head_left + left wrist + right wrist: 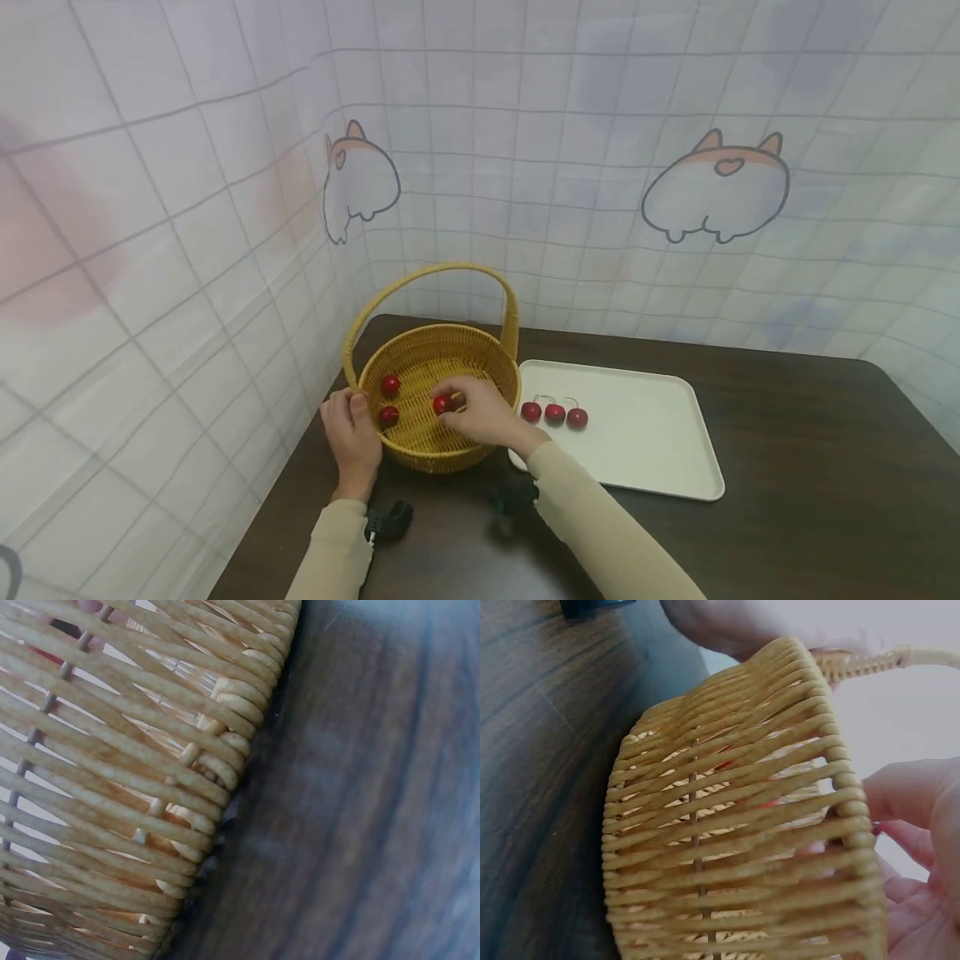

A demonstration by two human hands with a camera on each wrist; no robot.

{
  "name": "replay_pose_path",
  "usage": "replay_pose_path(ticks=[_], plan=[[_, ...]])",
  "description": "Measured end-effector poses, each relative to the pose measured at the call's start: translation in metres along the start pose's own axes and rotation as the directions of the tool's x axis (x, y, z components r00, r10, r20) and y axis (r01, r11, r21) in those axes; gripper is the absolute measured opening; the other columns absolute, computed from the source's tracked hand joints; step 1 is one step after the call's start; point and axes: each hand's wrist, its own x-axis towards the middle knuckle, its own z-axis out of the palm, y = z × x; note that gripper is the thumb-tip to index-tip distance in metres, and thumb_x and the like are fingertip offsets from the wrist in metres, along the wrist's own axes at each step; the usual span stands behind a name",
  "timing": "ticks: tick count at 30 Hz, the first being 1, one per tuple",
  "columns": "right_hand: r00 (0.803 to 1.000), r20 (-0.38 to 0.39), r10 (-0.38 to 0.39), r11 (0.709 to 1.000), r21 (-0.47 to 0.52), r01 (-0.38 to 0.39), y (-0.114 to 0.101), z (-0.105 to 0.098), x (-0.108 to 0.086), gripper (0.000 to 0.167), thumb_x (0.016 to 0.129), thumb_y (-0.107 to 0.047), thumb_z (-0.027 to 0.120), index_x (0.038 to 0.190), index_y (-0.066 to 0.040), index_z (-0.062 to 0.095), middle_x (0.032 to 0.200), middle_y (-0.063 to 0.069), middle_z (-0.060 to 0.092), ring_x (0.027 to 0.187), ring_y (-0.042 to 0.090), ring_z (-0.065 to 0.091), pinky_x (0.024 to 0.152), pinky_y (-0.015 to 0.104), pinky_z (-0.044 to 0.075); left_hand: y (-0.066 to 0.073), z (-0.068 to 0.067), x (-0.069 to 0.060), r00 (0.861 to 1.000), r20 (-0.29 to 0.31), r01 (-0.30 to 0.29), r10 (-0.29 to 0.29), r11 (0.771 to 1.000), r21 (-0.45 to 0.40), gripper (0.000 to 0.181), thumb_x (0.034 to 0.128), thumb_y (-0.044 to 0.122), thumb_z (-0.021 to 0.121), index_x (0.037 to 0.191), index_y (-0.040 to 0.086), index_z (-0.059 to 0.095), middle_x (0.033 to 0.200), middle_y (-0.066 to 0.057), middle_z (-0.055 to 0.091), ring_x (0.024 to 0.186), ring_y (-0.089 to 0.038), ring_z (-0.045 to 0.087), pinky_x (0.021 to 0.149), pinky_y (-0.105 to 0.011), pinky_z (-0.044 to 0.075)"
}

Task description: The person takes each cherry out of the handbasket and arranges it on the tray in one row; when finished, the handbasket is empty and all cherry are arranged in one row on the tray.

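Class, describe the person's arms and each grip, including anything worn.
The plain beige left sleeve has a black device at its end; the matching right sleeve, a dark, blurred device. Left grip and right grip are ungloved.

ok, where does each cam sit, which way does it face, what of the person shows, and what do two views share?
Head: worn on the head, facing forward and down at the basket and tray; left grip, right grip and both sleeves show.
Left wrist: worn there, close on the basket's outer weave and the tabletop; no body part clearly shows.
Right wrist: worn there, facing the basket's outer side; right grip at right edge, left grip at top.
Shared: head and right wrist both show the basket and both grips.
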Motion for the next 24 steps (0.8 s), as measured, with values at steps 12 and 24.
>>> replay_pose_path(ticks=[12, 24], plan=[[0.989, -0.12, -0.09, 0.995, 0.033, 0.095, 0.008, -0.013, -0.038, 0.032, 0.088, -0.011, 0.071, 0.12, -0.011, 0.065, 0.11, -0.003, 0.063, 0.098, 0.012, 0.062, 0.087, 0.035, 0.053, 0.001, 0.001, 0.001, 1.0, -0.006, 0.004, -0.004, 1.0, 0.009, 0.059, 0.1027, 0.046, 0.042, 0.087, -0.009, 0.057, 0.077, -0.016, 0.051, 0.081, -0.023, 0.038, 0.076, -0.037, 0.026], [0.949, -0.289, -0.127, 0.99, 0.03, 0.141, 0.02, -0.035, -0.076, 0.033, 0.087, -0.008, 0.072, 0.119, -0.01, 0.065, 0.105, 0.0, 0.064, 0.091, 0.013, 0.062, 0.076, 0.033, 0.055, 0.004, 0.003, -0.001, 1.0, -0.023, -0.006, 0.005, 1.0, -0.027, 0.058, 0.1017, 0.047, 0.043, 0.086, -0.006, 0.059, 0.079, -0.017, 0.054, 0.083, -0.017, 0.038, 0.078, -0.036, 0.027]])
